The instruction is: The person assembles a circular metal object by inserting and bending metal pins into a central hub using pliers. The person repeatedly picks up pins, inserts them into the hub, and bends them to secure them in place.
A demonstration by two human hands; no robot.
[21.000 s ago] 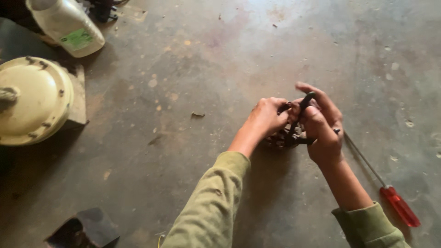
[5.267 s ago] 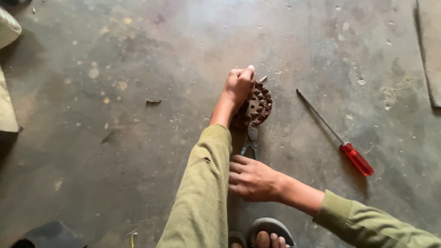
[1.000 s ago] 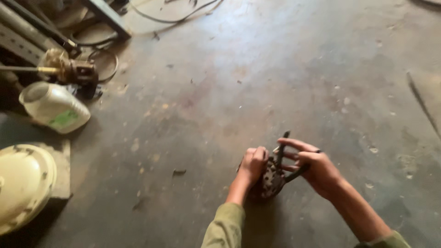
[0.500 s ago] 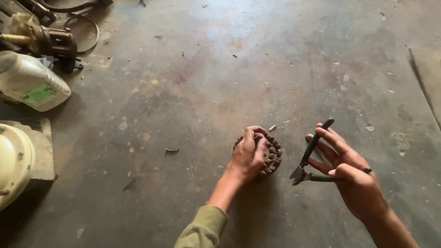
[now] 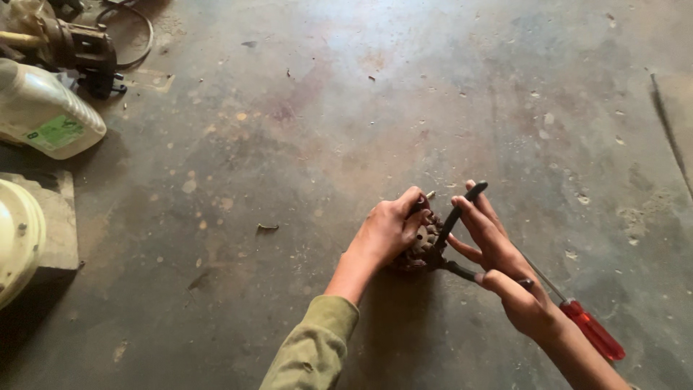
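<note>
**A:** What step did it look like at that moment?

**B:** The left hand (image 5: 386, 232) was clamped over a small round rusty part (image 5: 419, 249), a toothed, coil-like piece, pinning it down on the concrete floor (image 5: 325, 144). The right hand (image 5: 505, 274) held a pair of dark-handled pliers (image 5: 453, 224), with the nose of the tool set in against the part's edge. I judged it to be the gripping or pulling step, the tool already biting at something on the rim.

**B:** As for the grip, the left one was closed down on the part. The right one was wrapped on the pliers, fingers spread along the upper handle and thumb on the lower, so the handles stood somewhat apart. Whether the nose had actually caught anything, I could not tell.

**A:** And what lay around them?

**B:** A red-handled screwdriver (image 5: 588, 328) lay on the floor just behind the right wrist. Well apart, at the far left, were a white plastic bottle (image 5: 47, 115) on its side and a cream round cover (image 5: 18, 242).

**A:** What would the next move have called for?

**B:** In my judgement, a firm squeeze of the handles while the left hand kept the part from turning or sliding
</note>
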